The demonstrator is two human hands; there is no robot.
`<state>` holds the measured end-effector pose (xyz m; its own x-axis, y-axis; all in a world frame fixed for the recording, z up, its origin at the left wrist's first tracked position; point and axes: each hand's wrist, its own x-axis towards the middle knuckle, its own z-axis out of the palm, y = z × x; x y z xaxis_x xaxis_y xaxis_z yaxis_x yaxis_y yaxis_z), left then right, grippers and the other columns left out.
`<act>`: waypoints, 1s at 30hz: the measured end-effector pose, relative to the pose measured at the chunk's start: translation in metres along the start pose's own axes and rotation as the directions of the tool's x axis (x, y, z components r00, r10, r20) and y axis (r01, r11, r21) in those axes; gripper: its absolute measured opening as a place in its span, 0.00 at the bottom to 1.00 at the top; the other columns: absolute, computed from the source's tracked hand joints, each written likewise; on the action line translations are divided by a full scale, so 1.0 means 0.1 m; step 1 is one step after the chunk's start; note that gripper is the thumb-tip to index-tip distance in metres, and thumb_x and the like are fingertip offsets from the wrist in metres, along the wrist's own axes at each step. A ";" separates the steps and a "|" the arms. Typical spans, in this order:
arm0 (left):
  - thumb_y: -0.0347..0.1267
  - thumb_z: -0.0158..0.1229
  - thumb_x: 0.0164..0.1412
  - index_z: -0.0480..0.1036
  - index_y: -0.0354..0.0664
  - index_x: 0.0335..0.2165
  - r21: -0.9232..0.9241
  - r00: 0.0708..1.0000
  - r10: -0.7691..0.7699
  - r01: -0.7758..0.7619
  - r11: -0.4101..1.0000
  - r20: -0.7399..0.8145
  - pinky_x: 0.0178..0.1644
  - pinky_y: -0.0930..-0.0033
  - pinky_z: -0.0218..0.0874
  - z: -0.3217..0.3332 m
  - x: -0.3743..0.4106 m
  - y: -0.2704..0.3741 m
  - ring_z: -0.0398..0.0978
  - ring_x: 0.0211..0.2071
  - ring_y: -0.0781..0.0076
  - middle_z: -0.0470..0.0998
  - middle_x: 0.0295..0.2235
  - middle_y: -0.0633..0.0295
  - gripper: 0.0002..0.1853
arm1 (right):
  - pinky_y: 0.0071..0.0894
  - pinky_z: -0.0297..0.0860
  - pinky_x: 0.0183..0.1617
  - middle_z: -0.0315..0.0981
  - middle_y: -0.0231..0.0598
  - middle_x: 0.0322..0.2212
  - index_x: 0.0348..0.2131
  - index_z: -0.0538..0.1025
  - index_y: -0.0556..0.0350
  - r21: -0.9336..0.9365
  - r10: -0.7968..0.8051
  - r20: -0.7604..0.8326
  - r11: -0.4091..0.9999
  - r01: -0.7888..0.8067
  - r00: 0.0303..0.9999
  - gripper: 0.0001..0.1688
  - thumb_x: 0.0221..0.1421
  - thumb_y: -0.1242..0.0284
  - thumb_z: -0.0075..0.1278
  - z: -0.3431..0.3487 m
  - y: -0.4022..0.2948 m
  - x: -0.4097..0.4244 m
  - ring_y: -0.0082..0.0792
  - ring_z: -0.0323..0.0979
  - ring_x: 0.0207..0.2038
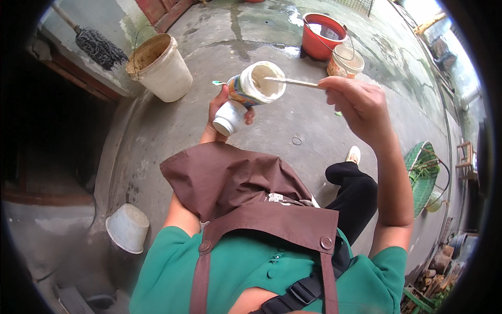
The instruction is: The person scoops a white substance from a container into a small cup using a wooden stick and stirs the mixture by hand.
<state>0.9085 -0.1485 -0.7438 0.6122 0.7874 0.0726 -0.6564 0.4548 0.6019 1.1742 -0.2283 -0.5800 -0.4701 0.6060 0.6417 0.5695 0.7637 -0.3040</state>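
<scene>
My left hand holds an open plastic jar with a colourful label, its mouth tilted towards the right, together with a smaller white plastic bottle just below it. Whitish matter coats the jar's inner wall and rim. Between the fingers of my right hand is a thin pale stick, whose far end reaches into the jar's mouth. Part of my left hand is hidden behind the jar and bottle. A brown apron hangs below them.
Ahead stand a red bucket of water and a small tub. At left are a dirty white bucket, a mop and an upturned white bucket. A green basket holding greens is at right.
</scene>
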 end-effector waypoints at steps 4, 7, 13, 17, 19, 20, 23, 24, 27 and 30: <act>0.62 0.38 0.50 0.61 0.33 0.45 -0.079 0.998 -0.048 0.052 0.996 0.049 0.20 0.64 0.55 0.01 0.01 -0.03 0.63 0.17 0.65 0.70 0.25 0.50 0.42 | 0.29 0.66 0.24 0.69 0.36 0.18 0.29 0.71 0.57 -0.164 -0.142 0.090 0.974 0.155 0.986 0.07 0.44 0.79 0.49 0.11 0.07 -0.03 0.33 0.70 0.21; 0.62 0.38 0.50 0.62 0.33 0.45 0.040 0.994 -0.090 0.088 0.995 0.066 0.20 0.64 0.56 0.04 0.03 -0.06 0.65 0.17 0.63 0.70 0.23 0.49 0.41 | 0.28 0.64 0.20 0.67 0.32 0.16 0.31 0.69 0.55 -0.332 -0.216 0.208 0.902 0.276 0.954 0.12 0.41 0.75 0.50 0.19 0.10 -0.02 0.30 0.69 0.20; 0.60 0.39 0.51 0.64 0.33 0.42 0.124 0.981 -0.186 0.191 0.974 -0.048 0.21 0.63 0.59 0.19 0.07 -0.07 0.69 0.18 0.57 0.71 0.22 0.45 0.38 | 0.26 0.66 0.23 0.68 0.29 0.18 0.35 0.68 0.53 -0.421 -0.268 0.363 0.807 0.414 0.892 0.14 0.42 0.74 0.47 0.28 0.22 -0.01 0.28 0.70 0.26; 0.55 0.43 0.53 0.64 0.33 0.42 0.036 0.979 -0.203 0.204 0.978 -0.022 0.20 0.62 0.62 0.18 0.07 -0.06 0.71 0.19 0.57 0.72 0.27 0.46 0.34 | 0.26 0.67 0.25 0.68 0.33 0.19 0.35 0.69 0.56 -0.414 -0.266 0.379 0.808 0.419 0.887 0.14 0.43 0.75 0.47 0.32 0.27 -0.02 0.30 0.70 0.26; 0.55 0.43 0.53 0.63 0.33 0.42 0.046 0.977 -0.208 0.210 0.977 -0.040 0.20 0.62 0.62 0.17 0.07 -0.06 0.71 0.19 0.57 0.72 0.27 0.46 0.34 | 0.27 0.66 0.23 0.68 0.33 0.18 0.37 0.69 0.56 -0.445 -0.217 0.408 0.801 0.401 0.887 0.17 0.42 0.75 0.48 0.39 0.35 -0.10 0.31 0.70 0.25; 0.55 0.43 0.53 0.63 0.33 0.42 0.052 0.976 -0.211 0.213 0.976 -0.049 0.20 0.62 0.62 0.17 0.07 -0.06 0.71 0.19 0.57 0.72 0.27 0.46 0.34 | 0.27 0.66 0.23 0.68 0.34 0.18 0.38 0.69 0.57 -0.461 -0.191 0.422 0.796 0.391 0.886 0.18 0.42 0.75 0.48 0.41 0.38 -0.13 0.31 0.70 0.24; 0.55 0.43 0.54 0.63 0.33 0.42 0.079 0.978 -0.205 0.208 0.975 -0.047 0.20 0.63 0.62 0.13 0.07 -0.09 0.71 0.19 0.58 0.72 0.28 0.46 0.34 | 0.30 0.67 0.25 0.69 0.37 0.18 0.34 0.71 0.58 -0.405 -0.099 0.432 0.867 0.291 0.896 0.14 0.43 0.77 0.48 0.44 0.34 -0.13 0.34 0.71 0.25; 0.54 0.43 0.54 0.63 0.33 0.42 0.061 0.978 -0.202 0.205 0.977 -0.046 0.20 0.63 0.62 0.14 0.07 -0.09 0.71 0.19 0.57 0.72 0.28 0.46 0.33 | 0.31 0.67 0.24 0.69 0.38 0.17 0.33 0.71 0.59 -0.395 -0.078 0.435 0.879 0.267 0.897 0.12 0.42 0.77 0.47 0.46 0.34 -0.13 0.35 0.71 0.24; 0.55 0.42 0.53 0.63 0.32 0.42 0.048 0.978 -0.191 0.195 0.980 -0.080 0.20 0.63 0.62 0.17 0.05 -0.08 0.71 0.19 0.57 0.72 0.27 0.46 0.34 | 0.34 0.67 0.24 0.69 0.40 0.16 0.27 0.72 0.59 -0.359 -0.012 0.436 0.915 0.186 0.900 0.07 0.41 0.78 0.47 0.49 0.30 -0.12 0.38 0.70 0.21; 0.58 0.40 0.52 0.64 0.31 0.42 0.111 0.975 -0.170 0.186 0.976 -0.145 0.20 0.63 0.60 0.20 0.04 -0.09 0.70 0.19 0.57 0.72 0.24 0.46 0.37 | 0.36 0.66 0.23 0.68 0.43 0.14 0.22 0.73 0.58 -0.299 0.039 0.407 0.950 0.093 0.913 0.03 0.41 0.78 0.47 0.51 0.26 -0.11 0.42 0.69 0.19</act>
<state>0.9256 -0.1571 -0.7331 0.6440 0.7508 -0.1468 -0.4778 0.5446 0.6893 1.1600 -0.2037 -0.6315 -0.6811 0.6734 0.2873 0.6989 0.7149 -0.0188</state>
